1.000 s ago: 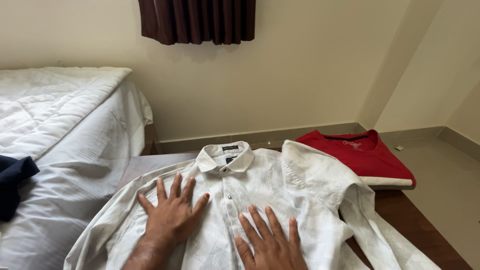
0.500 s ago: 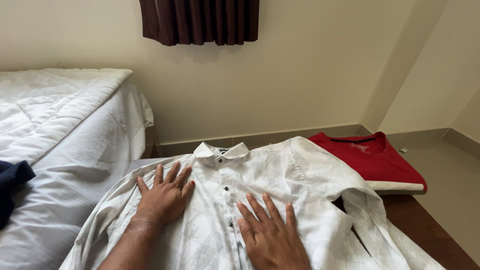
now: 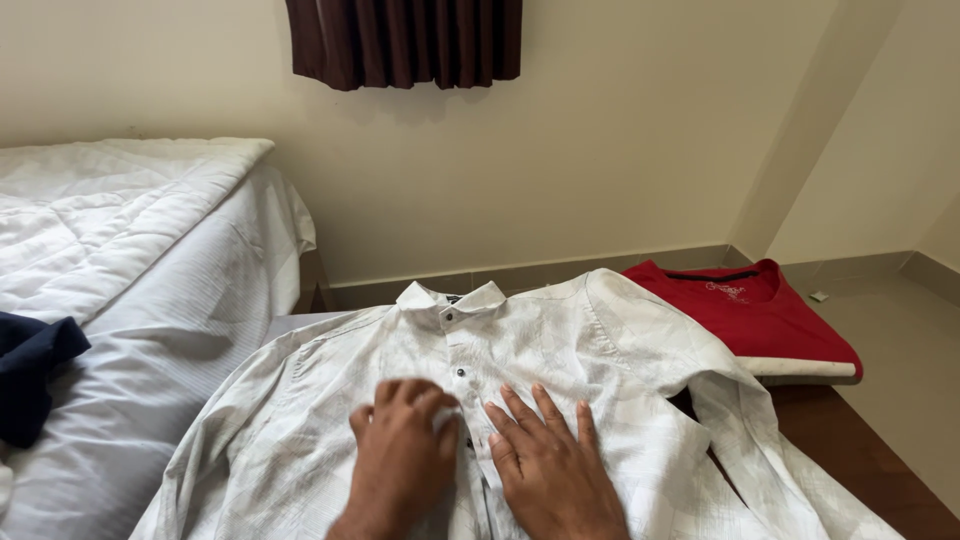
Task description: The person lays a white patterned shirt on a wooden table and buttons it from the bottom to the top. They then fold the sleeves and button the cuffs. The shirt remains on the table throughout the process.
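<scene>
A white button-up shirt (image 3: 600,350) lies spread front-up on a brown table (image 3: 850,460), collar toward the wall. My left hand (image 3: 405,455) rests on the shirt's chest just left of the button line, fingers curled at the placket near a dark button. My right hand (image 3: 545,460) lies flat beside it on the other side of the placket, fingers spread. Whether the left fingers pinch the cloth I cannot tell.
A folded red shirt (image 3: 755,315) sits on a white layer at the table's far right. A bed with white bedding (image 3: 130,260) stands at the left, with a dark blue garment (image 3: 35,385) on it. A dark curtain (image 3: 405,40) hangs above.
Both hands have come together at the shirt's middle. My left hand slid right toward the button line and curled its fingers; it was flat and spread before.
</scene>
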